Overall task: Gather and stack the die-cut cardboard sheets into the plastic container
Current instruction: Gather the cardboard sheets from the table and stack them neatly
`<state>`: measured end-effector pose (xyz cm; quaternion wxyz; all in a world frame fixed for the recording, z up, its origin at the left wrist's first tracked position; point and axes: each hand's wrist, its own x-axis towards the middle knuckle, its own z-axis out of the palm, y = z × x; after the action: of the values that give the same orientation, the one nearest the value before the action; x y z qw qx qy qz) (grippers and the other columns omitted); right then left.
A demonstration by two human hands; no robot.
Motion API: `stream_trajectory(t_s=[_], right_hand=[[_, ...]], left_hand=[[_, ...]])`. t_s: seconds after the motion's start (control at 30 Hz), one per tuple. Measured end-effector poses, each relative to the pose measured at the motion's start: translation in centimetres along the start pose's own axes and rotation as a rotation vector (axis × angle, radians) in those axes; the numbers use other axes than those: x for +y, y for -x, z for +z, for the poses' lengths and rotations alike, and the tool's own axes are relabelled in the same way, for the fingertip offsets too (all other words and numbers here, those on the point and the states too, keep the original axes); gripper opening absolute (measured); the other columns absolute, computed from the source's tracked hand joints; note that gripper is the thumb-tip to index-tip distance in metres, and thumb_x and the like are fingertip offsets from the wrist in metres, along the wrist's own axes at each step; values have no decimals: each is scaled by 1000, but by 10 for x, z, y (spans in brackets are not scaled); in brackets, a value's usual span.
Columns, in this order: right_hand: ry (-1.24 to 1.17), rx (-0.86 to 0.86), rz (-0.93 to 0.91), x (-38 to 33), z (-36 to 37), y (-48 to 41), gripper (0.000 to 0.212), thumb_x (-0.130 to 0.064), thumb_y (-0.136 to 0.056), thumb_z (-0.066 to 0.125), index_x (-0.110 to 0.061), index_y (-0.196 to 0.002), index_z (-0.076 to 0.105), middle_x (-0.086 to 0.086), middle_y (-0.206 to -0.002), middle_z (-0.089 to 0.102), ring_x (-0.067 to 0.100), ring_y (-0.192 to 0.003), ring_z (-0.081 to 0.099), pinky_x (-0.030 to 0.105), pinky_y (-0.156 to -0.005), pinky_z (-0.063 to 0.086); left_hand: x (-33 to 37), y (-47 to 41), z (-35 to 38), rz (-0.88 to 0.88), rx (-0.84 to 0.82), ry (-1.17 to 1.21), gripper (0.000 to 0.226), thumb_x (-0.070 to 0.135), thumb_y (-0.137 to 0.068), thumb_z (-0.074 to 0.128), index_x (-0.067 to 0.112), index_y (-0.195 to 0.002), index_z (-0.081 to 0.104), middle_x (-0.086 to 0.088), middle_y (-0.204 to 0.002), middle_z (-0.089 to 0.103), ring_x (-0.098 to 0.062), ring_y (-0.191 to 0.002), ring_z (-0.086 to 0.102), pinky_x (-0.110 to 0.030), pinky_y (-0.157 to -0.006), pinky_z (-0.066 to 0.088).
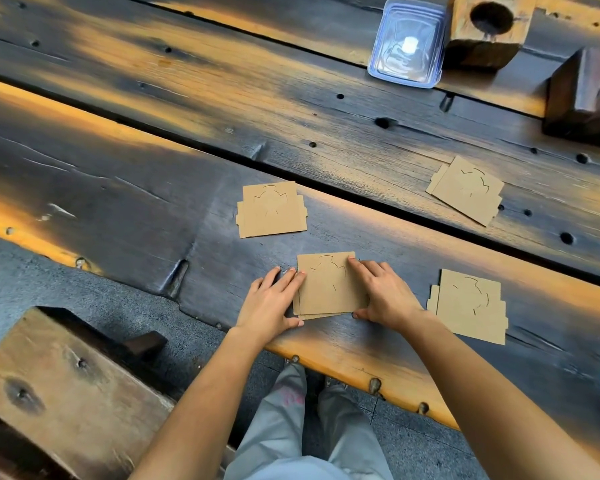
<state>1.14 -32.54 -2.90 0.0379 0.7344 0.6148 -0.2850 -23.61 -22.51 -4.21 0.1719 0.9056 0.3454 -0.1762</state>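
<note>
Wooden blocks (487, 29) crowd container (407, 43); left approach open.

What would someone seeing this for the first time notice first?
The two hands near the table's front edge: the left hand touches the side of a small cardboard stack, and the right hand rests on top. Three similar stacks lie around it: one beyond, one to its right, one farther back right. A clear plastic container sits far back.
</note>
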Motion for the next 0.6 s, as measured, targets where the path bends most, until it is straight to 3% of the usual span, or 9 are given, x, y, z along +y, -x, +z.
stream_trajectory(t_s=[0.4, 0.6], right_hand=[[17, 38, 34, 10, 10, 13, 114, -62, -71, 74, -18, -158, 15, 3, -148, 45, 25, -131, 39, 40, -105, 45], [23, 34, -9, 16, 10, 15, 111, -61, -73, 74, -19, -158, 16, 4, -151, 42, 25, -133, 38, 40, -107, 44]], left_hand=[[12, -8, -4, 135, 69, -206, 86, 58, -90, 60, 22, -158, 21, -11, -155, 36, -32, -143, 32, -47, -114, 30], [12, -8, -3, 208, 67, -288, 60, 54, -96, 53, 13, -139, 40, -19, -154, 35, -34, -133, 42, -45, -109, 35]])
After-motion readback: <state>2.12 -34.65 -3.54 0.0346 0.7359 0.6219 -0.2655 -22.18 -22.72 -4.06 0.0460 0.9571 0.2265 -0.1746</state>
